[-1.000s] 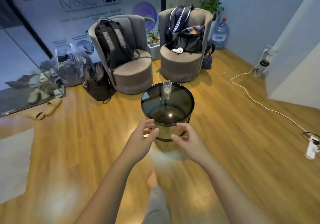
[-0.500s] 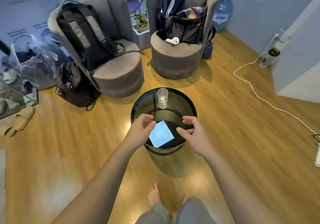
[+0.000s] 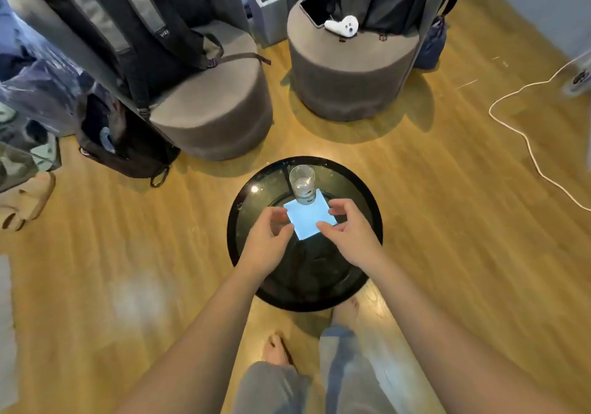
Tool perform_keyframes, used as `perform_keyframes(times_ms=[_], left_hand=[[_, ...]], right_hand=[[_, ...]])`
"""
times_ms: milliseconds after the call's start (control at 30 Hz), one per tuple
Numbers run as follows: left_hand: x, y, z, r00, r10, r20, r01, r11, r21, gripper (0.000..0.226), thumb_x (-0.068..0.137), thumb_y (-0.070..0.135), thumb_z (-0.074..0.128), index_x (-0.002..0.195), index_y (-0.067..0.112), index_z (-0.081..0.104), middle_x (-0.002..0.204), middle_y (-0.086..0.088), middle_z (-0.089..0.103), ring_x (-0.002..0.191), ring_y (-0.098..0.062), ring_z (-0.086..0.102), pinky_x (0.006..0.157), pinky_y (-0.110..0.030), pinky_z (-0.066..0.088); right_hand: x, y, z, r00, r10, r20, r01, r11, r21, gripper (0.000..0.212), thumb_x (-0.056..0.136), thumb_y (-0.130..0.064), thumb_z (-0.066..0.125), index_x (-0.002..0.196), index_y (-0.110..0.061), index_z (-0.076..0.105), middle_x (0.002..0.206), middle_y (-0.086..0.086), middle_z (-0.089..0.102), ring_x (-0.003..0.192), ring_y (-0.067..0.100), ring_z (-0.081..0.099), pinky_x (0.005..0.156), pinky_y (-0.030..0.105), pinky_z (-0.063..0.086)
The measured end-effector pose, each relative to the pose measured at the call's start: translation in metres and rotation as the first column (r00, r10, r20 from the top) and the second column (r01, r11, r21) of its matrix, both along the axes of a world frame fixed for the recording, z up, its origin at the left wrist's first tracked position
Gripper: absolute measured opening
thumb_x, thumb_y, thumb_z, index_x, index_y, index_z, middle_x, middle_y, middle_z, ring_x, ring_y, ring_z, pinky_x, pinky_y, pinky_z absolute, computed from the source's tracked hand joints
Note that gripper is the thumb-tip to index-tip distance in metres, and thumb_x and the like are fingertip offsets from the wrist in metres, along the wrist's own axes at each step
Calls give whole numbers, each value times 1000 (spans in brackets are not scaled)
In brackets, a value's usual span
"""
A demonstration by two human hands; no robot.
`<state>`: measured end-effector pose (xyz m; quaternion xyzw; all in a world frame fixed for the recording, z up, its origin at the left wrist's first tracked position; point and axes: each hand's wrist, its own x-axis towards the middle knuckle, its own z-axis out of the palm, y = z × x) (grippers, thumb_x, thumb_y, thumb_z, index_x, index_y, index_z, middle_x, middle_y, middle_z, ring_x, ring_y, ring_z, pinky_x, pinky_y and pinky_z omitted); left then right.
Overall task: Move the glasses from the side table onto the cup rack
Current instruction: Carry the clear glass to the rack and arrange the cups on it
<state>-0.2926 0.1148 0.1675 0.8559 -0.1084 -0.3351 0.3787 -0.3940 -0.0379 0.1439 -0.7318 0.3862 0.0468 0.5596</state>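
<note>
One clear drinking glass point(image 3: 302, 187) stands upright near the far edge of a round black glass-topped side table point(image 3: 364, 189). My left hand point(image 3: 268, 237) and my right hand point(image 3: 351, 230) hover over the table's middle, just short of the glass, fingers curled and apart, holding nothing. A bright pale-blue square reflection shows on the tabletop between my hands. No cup rack is in view.
Two grey round armchairs stand beyond the table: the left one point(image 3: 208, 116) with a black backpack point(image 3: 128, 20), the right one point(image 3: 348, 74) with a bag and a white controller point(image 3: 342, 26). A dark bag point(image 3: 121, 138) lies on the floor. A white cable point(image 3: 524, 132) runs at right.
I have stepped up to the table and the view has tilted down. Both hands have moved forward from the near rim to over the tabletop, closer to the glass.
</note>
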Motion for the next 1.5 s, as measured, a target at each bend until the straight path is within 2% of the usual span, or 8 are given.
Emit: perform_keyframes(times_ms=[100,567,767,900,1033,1233,1400,1500], left_hand=[[12,-23,-27,1000,20,0,-20,1000,8,32,100,23,63,130,27,53,117,18,58,99,5,58,83,-12,44],[84,-64,-185,1000,-11,15,11,1000,24,69,92,26,73,150,26,35,154,8,45,138,-9,45,115,-43,42],[101,-73,-247,999,-46,-7,45,994,-97,101,79,40,86,156,28,22,162,11,32,136,-1,34,115,-32,34],[111,-77,-272,999,-29,27,33,985,-171,94,78,38,87,152,30,29,152,16,40,128,3,41,106,-20,35],[121,-83,-278,999,-35,29,41,971,-236,96,76,30,90,152,28,31,145,17,46,128,2,47,102,-15,40],[125,-94,-269,997,-62,36,68,979,-193,77,78,21,87,141,27,43,115,30,50,100,20,52,73,-1,44],[121,-92,-230,997,-65,37,71,975,-209,75,76,25,88,137,34,45,117,32,53,104,25,50,85,-10,46],[115,-93,-185,995,-99,28,103,965,-242,75,73,26,89,134,37,48,123,25,58,114,10,57,95,-22,52]], right_hand=[[17,-17,-36,999,19,-43,-19,1000,15,48,89,-38,72,128,-37,45,127,-15,53,102,14,65,93,32,57],[83,-58,-177,1000,17,-19,-17,1000,-3,57,88,-31,76,134,-33,43,132,-11,50,111,11,56,94,30,53],[110,-61,-243,998,51,39,-45,991,-125,78,82,-29,81,144,-30,34,144,-8,44,129,13,44,100,32,48],[121,-61,-265,995,98,8,-93,967,-238,89,82,-33,79,152,-32,24,150,-4,39,133,18,33,105,40,40],[130,-61,-264,987,155,-29,-157,944,-291,90,85,-33,76,154,-30,20,150,-2,37,130,21,32,109,43,35],[139,-53,-259,995,97,-1,-95,974,-207,80,85,-31,76,149,-33,29,142,-2,44,119,16,33,99,39,37],[131,-54,-219,999,46,8,-44,981,-189,81,81,-30,79,148,-32,32,121,-13,36,113,12,31,102,40,38],[119,-51,-174,1000,11,24,-6,981,-194,83,79,-26,80,146,-30,32,120,-15,35,114,11,33,103,43,42]])
